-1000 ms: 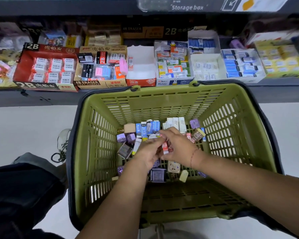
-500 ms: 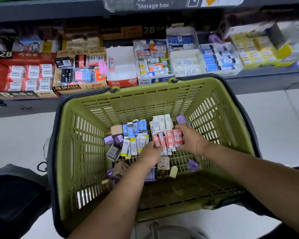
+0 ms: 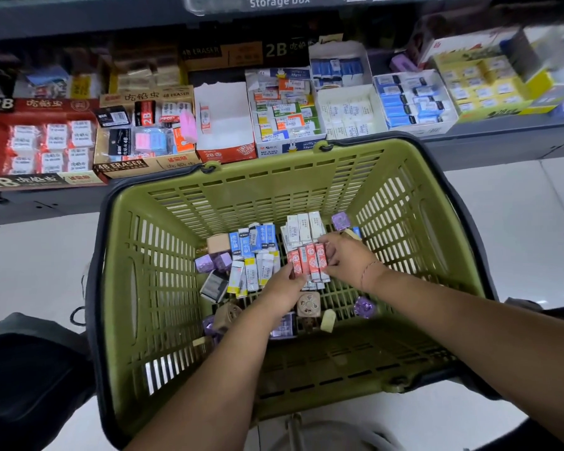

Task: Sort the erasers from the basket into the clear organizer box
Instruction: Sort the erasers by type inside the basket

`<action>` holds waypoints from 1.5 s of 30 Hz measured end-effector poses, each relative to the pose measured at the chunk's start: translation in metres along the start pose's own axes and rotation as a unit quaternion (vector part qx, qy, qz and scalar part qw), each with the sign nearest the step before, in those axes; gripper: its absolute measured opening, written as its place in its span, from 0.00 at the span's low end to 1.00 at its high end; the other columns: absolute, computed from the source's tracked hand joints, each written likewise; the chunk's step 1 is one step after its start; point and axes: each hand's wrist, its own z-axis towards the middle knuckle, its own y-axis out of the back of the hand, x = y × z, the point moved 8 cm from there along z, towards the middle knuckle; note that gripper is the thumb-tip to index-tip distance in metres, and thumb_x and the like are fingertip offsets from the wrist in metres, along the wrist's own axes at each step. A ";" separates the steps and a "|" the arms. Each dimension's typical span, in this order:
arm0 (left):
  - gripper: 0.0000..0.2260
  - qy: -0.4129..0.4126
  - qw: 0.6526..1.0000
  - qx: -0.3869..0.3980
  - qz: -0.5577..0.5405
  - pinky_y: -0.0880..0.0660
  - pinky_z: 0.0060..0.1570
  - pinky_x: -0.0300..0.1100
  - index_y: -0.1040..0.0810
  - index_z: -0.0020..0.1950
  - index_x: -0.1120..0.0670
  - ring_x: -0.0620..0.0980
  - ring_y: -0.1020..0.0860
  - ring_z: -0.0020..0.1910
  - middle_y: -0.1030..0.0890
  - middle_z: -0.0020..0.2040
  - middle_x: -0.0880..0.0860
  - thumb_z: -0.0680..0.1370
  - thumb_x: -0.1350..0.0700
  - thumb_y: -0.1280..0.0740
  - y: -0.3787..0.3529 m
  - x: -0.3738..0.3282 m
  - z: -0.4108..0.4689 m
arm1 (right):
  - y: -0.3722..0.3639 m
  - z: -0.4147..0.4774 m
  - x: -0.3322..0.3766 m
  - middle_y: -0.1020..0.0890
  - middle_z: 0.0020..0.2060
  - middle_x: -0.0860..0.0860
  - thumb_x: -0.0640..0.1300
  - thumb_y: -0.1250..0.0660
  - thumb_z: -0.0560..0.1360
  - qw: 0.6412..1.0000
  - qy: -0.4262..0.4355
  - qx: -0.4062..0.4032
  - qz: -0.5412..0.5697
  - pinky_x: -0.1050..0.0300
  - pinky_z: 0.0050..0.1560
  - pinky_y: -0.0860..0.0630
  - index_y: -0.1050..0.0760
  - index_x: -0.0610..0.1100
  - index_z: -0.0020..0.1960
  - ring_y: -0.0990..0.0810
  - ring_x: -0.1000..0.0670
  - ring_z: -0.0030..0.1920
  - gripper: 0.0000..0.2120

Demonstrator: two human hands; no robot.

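Red erasers point(image 3: 308, 263), pinched between left grip point(image 3: 285, 288) and right grip point(image 3: 347, 258), inside basket point(image 3: 274, 177)

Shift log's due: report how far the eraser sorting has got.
Done: nothing shows as delivered; no organizer box is plainly visible. In hand: left hand and right hand grip a row of red erasers inside the basket. Left: blue erasers, white erasers and purple ones lie there.

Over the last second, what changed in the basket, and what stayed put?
The left hand and right hand, bunched together a second ago, have drawn apart and now hold a neat row of red erasers between them, gathered from the pile. The blue erasers, purple erasers and the basket itself stayed as they were.
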 end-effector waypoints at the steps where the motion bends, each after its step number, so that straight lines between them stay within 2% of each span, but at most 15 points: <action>1: 0.21 0.003 1.000 0.000 0.002 0.35 0.67 0.47 0.38 0.76 0.48 0.53 0.34 0.71 0.34 0.74 0.51 0.83 0.49 0.42 0.000 0.001 0.000 | -0.001 0.000 -0.001 0.23 0.44 0.51 0.34 0.29 0.70 1.000 -0.005 -0.001 0.005 0.62 0.49 0.25 0.30 0.46 0.64 0.23 0.53 0.45 0.24; 4: 0.21 -0.002 1.000 0.002 0.004 0.36 0.65 0.45 0.38 0.76 0.48 0.53 0.35 0.71 0.34 0.74 0.51 0.83 0.49 0.43 0.000 0.002 0.001 | -0.002 0.000 -0.002 0.22 0.44 0.50 0.35 0.29 0.70 1.000 -0.011 -0.004 0.013 0.57 0.52 0.23 0.30 0.47 0.62 0.22 0.52 0.46 0.23; 7: 0.19 -0.011 1.000 0.009 0.008 0.36 0.61 0.44 0.36 0.75 0.46 0.52 0.33 0.70 0.32 0.73 0.51 0.83 0.49 0.42 -0.001 0.000 0.001 | -0.003 -0.002 -0.002 0.22 0.44 0.50 0.34 0.30 0.71 1.000 -0.008 0.000 0.029 0.58 0.52 0.22 0.30 0.47 0.62 0.21 0.53 0.45 0.22; 11: 0.23 0.001 1.000 0.011 0.011 0.38 0.71 0.53 0.39 0.77 0.48 0.54 0.36 0.73 0.36 0.75 0.51 0.82 0.46 0.42 0.000 0.002 0.002 | 0.011 0.000 -0.011 0.20 0.44 0.51 0.37 0.31 0.73 0.997 -0.044 -0.033 0.051 0.55 0.55 0.22 0.29 0.46 0.63 0.21 0.52 0.46 0.20; 13: 0.24 0.007 1.000 0.008 0.001 0.39 0.72 0.55 0.40 0.77 0.49 0.54 0.37 0.73 0.36 0.76 0.51 0.82 0.47 0.41 0.001 0.003 0.002 | 0.030 0.002 -0.025 0.20 0.51 0.50 0.40 0.30 0.73 0.991 -0.091 -0.091 0.045 0.53 0.57 0.23 0.30 0.46 0.64 0.21 0.51 0.50 0.20; 15: 0.24 0.012 1.000 0.007 -0.005 0.39 0.72 0.56 0.40 0.77 0.49 0.55 0.37 0.74 0.37 0.76 0.51 0.82 0.47 0.41 0.002 0.003 0.001 | 0.041 0.004 -0.037 0.24 0.60 0.48 0.43 0.28 0.72 0.986 -0.125 -0.112 0.020 0.52 0.59 0.24 0.32 0.47 0.68 0.22 0.48 0.56 0.26; 18: 0.23 0.014 1.000 0.006 -0.011 0.38 0.71 0.56 0.39 0.77 0.50 0.55 0.37 0.74 0.37 0.76 0.51 0.82 0.48 0.40 0.004 0.003 0.001 | 0.029 0.010 -0.043 0.35 0.70 0.44 0.45 0.28 0.72 0.989 -0.135 -0.047 -0.034 0.52 0.62 0.27 0.40 0.49 0.74 0.26 0.43 0.63 0.34; 20: 0.22 0.006 1.000 0.009 -0.016 0.37 0.71 0.54 0.37 0.76 0.50 0.54 0.35 0.72 0.34 0.75 0.51 0.82 0.48 0.41 0.004 0.002 0.000 | 0.019 0.015 -0.045 0.43 0.73 0.45 0.42 0.29 0.73 0.991 -0.127 -0.016 -0.040 0.50 0.66 0.30 0.43 0.51 0.75 0.29 0.40 0.67 0.35; 22: 0.21 0.001 1.000 0.011 -0.018 0.36 0.70 0.52 0.36 0.75 0.50 0.54 0.34 0.72 0.33 0.74 0.51 0.82 0.48 0.40 0.004 0.001 0.000 | 0.018 0.019 -0.048 0.43 0.72 0.45 0.38 0.30 0.73 0.991 -0.124 -0.022 -0.040 0.50 0.65 0.29 0.41 0.53 0.73 0.27 0.40 0.63 0.34; 25: 0.23 0.002 1.000 0.010 -0.015 0.37 0.71 0.54 0.37 0.76 0.50 0.54 0.35 0.72 0.35 0.75 0.51 0.82 0.47 0.40 0.004 0.003 0.001 | 0.020 0.020 -0.048 0.36 0.67 0.43 0.37 0.28 0.72 0.990 -0.121 -0.034 -0.063 0.54 0.55 0.25 0.38 0.52 0.69 0.23 0.43 0.51 0.31; 29: 0.23 0.009 1.000 0.012 -0.024 0.38 0.71 0.56 0.38 0.76 0.50 0.54 0.37 0.73 0.36 0.76 0.51 0.82 0.48 0.40 0.004 0.005 0.001 | 0.025 0.021 -0.046 0.31 0.61 0.42 0.36 0.31 0.73 0.984 -0.125 -0.054 -0.114 0.55 0.53 0.25 0.35 0.48 0.67 0.21 0.44 0.49 0.25; 34: 0.23 0.013 0.999 0.009 -0.031 0.38 0.71 0.55 0.37 0.76 0.49 0.55 0.37 0.73 0.36 0.76 0.51 0.82 0.48 0.40 0.006 0.005 0.001 | 0.051 0.022 -0.039 0.28 0.59 0.45 0.32 0.32 0.72 0.981 -0.097 -0.170 0.000 0.49 0.52 0.23 0.34 0.45 0.62 0.22 0.46 0.47 0.22; 39: 0.25 0.014 0.999 0.009 -0.034 0.38 0.71 0.53 0.40 0.77 0.51 0.54 0.38 0.74 0.38 0.77 0.51 0.81 0.47 0.40 0.006 0.005 -0.001 | 0.029 0.020 -0.052 0.20 0.54 0.46 0.36 0.26 0.68 0.985 -0.135 -0.102 0.027 0.56 0.44 0.24 0.40 0.50 0.67 0.21 0.50 0.44 0.34; 43: 0.25 0.015 0.999 0.011 -0.027 0.38 0.71 0.54 0.39 0.77 0.50 0.54 0.38 0.74 0.38 0.77 0.51 0.82 0.47 0.40 0.006 0.004 -0.001 | 0.016 0.017 -0.049 0.21 0.61 0.46 0.36 0.24 0.67 0.991 -0.123 -0.048 0.014 0.53 0.47 0.23 0.58 0.55 0.76 0.19 0.46 0.50 0.54; 45: 0.25 0.016 0.999 0.011 -0.028 0.38 0.71 0.53 0.40 0.77 0.51 0.54 0.38 0.74 0.38 0.77 0.51 0.82 0.47 0.40 0.006 0.004 -0.003 | 0.011 0.016 -0.046 0.22 0.62 0.46 0.36 0.24 0.67 0.993 -0.113 -0.042 -0.002 0.50 0.52 0.22 0.63 0.57 0.76 0.19 0.45 0.53 0.57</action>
